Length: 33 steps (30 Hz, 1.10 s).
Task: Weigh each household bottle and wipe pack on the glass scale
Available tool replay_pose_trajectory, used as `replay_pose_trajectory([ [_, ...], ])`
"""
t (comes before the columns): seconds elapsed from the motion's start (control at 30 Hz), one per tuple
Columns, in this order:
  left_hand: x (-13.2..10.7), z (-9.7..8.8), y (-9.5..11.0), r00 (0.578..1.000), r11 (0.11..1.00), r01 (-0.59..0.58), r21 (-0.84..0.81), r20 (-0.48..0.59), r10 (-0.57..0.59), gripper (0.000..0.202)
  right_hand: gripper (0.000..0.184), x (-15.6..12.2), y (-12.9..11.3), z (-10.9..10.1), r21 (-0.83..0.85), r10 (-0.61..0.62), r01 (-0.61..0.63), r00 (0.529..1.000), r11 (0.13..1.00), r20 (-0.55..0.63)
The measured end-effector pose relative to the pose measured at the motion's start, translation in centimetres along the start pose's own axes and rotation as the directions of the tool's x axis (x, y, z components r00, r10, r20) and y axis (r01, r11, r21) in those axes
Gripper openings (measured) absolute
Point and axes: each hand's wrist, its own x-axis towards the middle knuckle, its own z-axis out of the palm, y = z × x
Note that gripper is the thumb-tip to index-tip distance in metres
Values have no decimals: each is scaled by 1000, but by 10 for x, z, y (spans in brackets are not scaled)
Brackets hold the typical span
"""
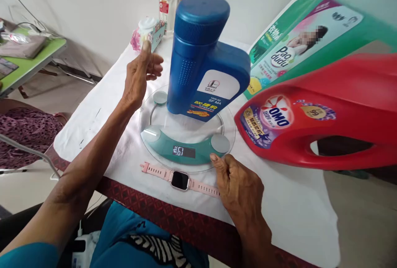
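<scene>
A round glass scale with a green curved panel lies on the white cloth, its display lit. A blue engine oil bottle stands on it. My left hand is raised left of the bottle, apart from it, fingers open and nothing in them. My right hand is closed at the scale's near right edge, its thumb on the rim; its curled fingers are partly hidden. In front of the scale lies a pink-strapped smartwatch, one strap end reaching my right hand.
To the right, a red OMO detergent bottle and a green Paodudu bottle lean over the table. A flowered tissue box and a clear bottle stand at the back. A green table is at far left.
</scene>
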Motion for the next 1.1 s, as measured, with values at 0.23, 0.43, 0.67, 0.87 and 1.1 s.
replay_pose_trajectory([
  [0.23,-10,-4,-52,999,1000,16,6,-35,-16,57,74,1,3,3,18,7,-7,1000,1000,-16],
  [0.43,-13,-4,-55,999,999,29,-17,-30,-29,56,70,3,4,3,38,-58,60,997,997,-56],
  [0.67,-16,-4,-53,999,999,31,18,-25,-31,56,67,2,5,2,55,-74,76,997,996,-33],
  [0.87,-16,-4,-53,1000,1000,18,8,-19,-18,51,67,1,7,2,32,-91,92,995,995,-37],
  [1.1,-16,-4,-56,1000,1000,6,3,-21,-6,50,65,1,6,2,2,-134,135,989,991,-55],
])
